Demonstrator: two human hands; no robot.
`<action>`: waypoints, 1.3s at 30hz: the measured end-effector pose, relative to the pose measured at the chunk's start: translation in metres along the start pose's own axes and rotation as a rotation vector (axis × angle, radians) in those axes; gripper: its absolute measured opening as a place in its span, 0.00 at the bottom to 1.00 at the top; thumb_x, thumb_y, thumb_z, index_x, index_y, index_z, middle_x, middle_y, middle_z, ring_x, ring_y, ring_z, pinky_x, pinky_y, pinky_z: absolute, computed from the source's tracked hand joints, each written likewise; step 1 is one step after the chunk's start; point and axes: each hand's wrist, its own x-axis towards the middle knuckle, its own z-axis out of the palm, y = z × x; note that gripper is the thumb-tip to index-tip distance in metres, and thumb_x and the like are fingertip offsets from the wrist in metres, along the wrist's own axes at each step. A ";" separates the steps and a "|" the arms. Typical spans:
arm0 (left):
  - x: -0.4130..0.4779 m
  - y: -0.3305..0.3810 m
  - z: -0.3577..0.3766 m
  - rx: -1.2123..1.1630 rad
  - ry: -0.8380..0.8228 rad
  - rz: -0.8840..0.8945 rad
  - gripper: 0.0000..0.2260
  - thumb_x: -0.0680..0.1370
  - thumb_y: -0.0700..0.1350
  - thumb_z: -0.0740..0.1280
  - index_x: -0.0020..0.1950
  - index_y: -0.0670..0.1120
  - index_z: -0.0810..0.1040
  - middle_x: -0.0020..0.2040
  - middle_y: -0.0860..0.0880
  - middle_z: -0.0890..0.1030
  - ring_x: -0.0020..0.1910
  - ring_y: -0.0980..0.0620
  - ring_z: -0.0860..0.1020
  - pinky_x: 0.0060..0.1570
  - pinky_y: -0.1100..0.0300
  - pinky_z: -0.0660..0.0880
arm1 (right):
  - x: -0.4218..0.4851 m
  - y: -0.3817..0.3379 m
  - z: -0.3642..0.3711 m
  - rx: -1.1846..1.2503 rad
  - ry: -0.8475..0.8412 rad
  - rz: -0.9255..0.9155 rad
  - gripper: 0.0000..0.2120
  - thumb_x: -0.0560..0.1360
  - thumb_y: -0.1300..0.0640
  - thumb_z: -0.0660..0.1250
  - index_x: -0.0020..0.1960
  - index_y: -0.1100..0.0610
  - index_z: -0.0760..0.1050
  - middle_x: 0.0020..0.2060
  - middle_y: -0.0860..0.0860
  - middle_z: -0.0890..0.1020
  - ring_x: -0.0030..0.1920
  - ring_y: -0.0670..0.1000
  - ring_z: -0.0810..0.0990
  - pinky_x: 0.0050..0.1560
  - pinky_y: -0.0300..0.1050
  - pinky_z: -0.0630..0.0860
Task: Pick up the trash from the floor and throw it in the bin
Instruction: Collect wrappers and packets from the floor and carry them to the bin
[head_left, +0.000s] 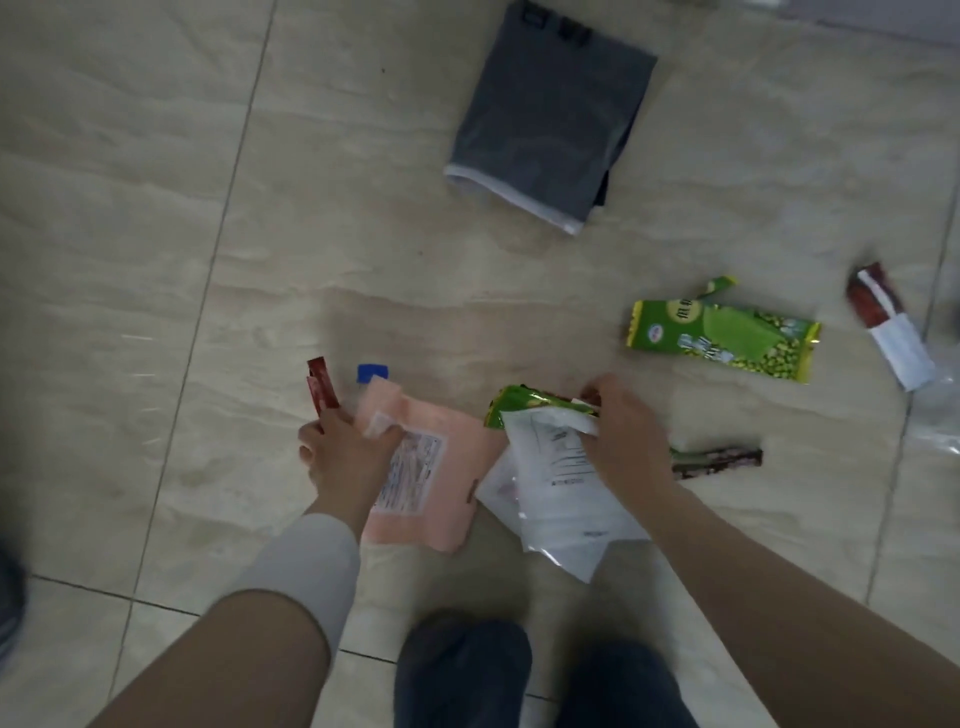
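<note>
Both arms reached down toward floor (156, 208). Left hand (345, 449) clutched pink mailer (441, 499) and red wrapper (321, 384). Right hand (621, 431) gripped white bag (561, 509); green wrapper (722, 332) lay near it, apart.

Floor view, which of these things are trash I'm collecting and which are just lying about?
Trash for the bin:
pink mailer and red sachet in the left hand
white bags and green wrapper in the right hand
green pea packet
dark wrapper
red-and-white wrapper

Unclear, possibly not trash:
grey folded bag
</note>
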 end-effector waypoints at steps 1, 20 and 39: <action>-0.008 0.004 -0.002 0.000 -0.003 0.041 0.32 0.70 0.49 0.72 0.68 0.38 0.64 0.67 0.36 0.64 0.66 0.37 0.64 0.64 0.48 0.64 | -0.007 0.006 -0.011 0.036 -0.046 0.029 0.16 0.71 0.62 0.70 0.58 0.58 0.74 0.51 0.58 0.82 0.53 0.60 0.78 0.52 0.51 0.73; -0.054 0.057 0.050 -0.058 -0.314 0.465 0.21 0.68 0.42 0.74 0.54 0.45 0.66 0.45 0.53 0.72 0.45 0.51 0.74 0.44 0.57 0.69 | -0.032 0.110 -0.015 -0.552 -0.231 -0.082 0.21 0.52 0.63 0.79 0.43 0.64 0.79 0.42 0.61 0.82 0.42 0.61 0.81 0.42 0.52 0.78; -0.311 0.082 -0.136 -0.112 -0.368 0.427 0.21 0.74 0.42 0.69 0.61 0.42 0.62 0.52 0.45 0.71 0.48 0.46 0.73 0.44 0.56 0.69 | -0.304 0.054 -0.239 0.948 0.264 1.143 0.23 0.71 0.55 0.73 0.61 0.67 0.73 0.56 0.64 0.80 0.53 0.61 0.79 0.54 0.50 0.76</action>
